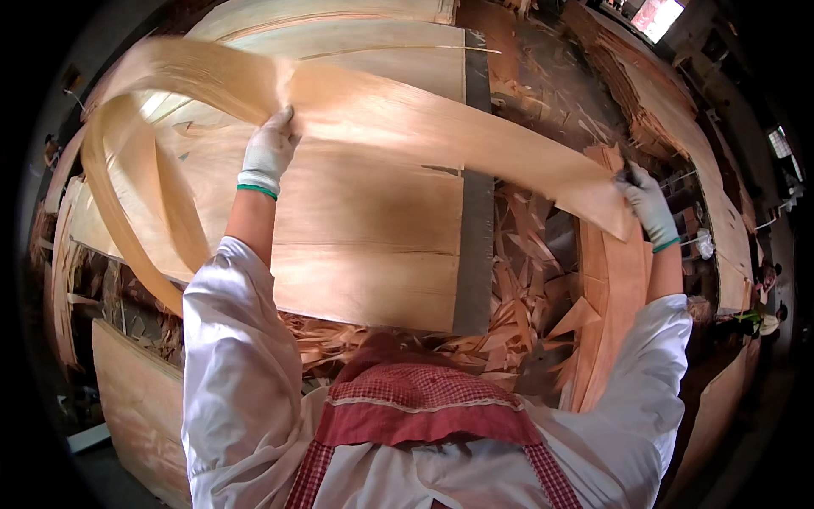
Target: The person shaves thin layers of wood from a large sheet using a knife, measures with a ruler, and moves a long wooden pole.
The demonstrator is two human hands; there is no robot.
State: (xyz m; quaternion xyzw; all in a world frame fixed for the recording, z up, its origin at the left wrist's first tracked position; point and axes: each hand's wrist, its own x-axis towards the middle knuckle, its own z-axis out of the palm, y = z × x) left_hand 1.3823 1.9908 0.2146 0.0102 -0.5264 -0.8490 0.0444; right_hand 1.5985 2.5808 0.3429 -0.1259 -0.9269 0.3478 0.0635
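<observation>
A long, pale wood veneer strip [441, 136] arches across the stack of veneer sheets [365, 229], looping down at the left. My left hand [267, 153], in a white glove with a green cuff, is closed on the strip's upper middle. My right hand [646, 204], gloved alike, grips the strip's right end, with a small dark shape at its fingertips that I cannot make out. Below that end stands a pile of reddish veneer strips [606, 305].
Broken veneer scraps [521, 254] fill the gap right of the stack. More sheet piles stand at right [729, 254] and lower left [140, 399]. A grey strip [473, 280] borders the stack. Other people [767, 318] are at the far right.
</observation>
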